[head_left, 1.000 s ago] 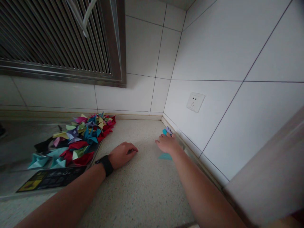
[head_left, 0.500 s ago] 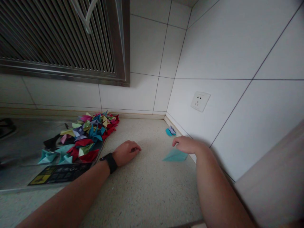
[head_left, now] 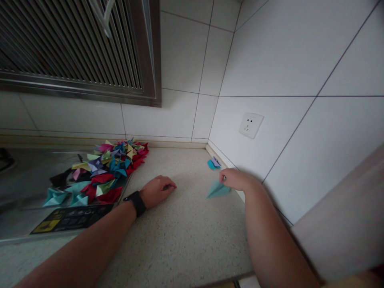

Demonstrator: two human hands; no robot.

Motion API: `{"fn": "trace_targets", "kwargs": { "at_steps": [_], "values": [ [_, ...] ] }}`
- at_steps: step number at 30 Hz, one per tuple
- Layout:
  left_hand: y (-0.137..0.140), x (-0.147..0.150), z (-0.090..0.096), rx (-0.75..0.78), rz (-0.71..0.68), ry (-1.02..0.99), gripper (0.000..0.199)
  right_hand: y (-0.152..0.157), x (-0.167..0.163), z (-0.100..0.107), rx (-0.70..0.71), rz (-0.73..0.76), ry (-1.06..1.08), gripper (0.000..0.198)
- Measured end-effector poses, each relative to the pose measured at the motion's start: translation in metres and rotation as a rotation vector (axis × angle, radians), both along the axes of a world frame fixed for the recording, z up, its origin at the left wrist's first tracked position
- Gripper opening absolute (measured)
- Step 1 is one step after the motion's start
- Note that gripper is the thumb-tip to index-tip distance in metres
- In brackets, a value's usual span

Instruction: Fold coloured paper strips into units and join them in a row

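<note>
My right hand (head_left: 235, 179) pinches the upper edge of a light teal sheet of paper (head_left: 218, 189), which comes to a point toward the left. My left hand (head_left: 158, 192) rests on the speckled counter with its fingers curled together. Nothing shows in it, and a dark watch (head_left: 136, 203) is on that wrist. Small folded blue and purple papers (head_left: 214, 163) lie by the wall, just beyond my right hand. Left of my left hand, a heap of folded origami papers (head_left: 105, 172) in red, blue, green, yellow, purple and teal sits on the stovetop.
The metal stovetop (head_left: 24, 218) takes up the left side. A range hood (head_left: 75, 48) hangs above it. White tiled walls meet in the corner, and a power socket (head_left: 251, 125) is on the right wall. The counter (head_left: 180, 232) spreads between my arms.
The teal paper's outline has narrowed, and my right fingers now hold it by its upper edge. My left hand stays nearly still. The whole view has shifted slightly.
</note>
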State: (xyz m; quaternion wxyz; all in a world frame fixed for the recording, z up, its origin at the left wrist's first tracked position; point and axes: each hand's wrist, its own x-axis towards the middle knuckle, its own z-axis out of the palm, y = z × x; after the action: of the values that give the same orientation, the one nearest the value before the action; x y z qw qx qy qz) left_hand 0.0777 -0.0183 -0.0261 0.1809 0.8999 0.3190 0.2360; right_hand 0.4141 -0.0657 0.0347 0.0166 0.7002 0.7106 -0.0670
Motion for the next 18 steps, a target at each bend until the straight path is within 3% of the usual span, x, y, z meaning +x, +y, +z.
{"fn": "trace_targets", "kwargs": {
  "at_steps": [5,10,15,18],
  "values": [
    [0.0,0.0,-0.001,0.001,0.0,-0.008,0.025,0.01,0.004,-0.008,0.14,-0.033,-0.033,0.026],
    [0.0,0.0,0.0,0.004,-0.002,-0.006,0.024,0.018,0.009,-0.016,0.159,-0.042,-0.052,0.03],
    [0.002,0.0,-0.003,0.02,-0.003,0.004,0.024,0.015,0.009,-0.013,0.16,-0.009,-0.046,0.033],
    [0.003,0.0,-0.005,0.037,-0.006,0.003,0.023,0.012,0.009,-0.009,0.237,0.012,-0.043,0.038]
  ]
}}
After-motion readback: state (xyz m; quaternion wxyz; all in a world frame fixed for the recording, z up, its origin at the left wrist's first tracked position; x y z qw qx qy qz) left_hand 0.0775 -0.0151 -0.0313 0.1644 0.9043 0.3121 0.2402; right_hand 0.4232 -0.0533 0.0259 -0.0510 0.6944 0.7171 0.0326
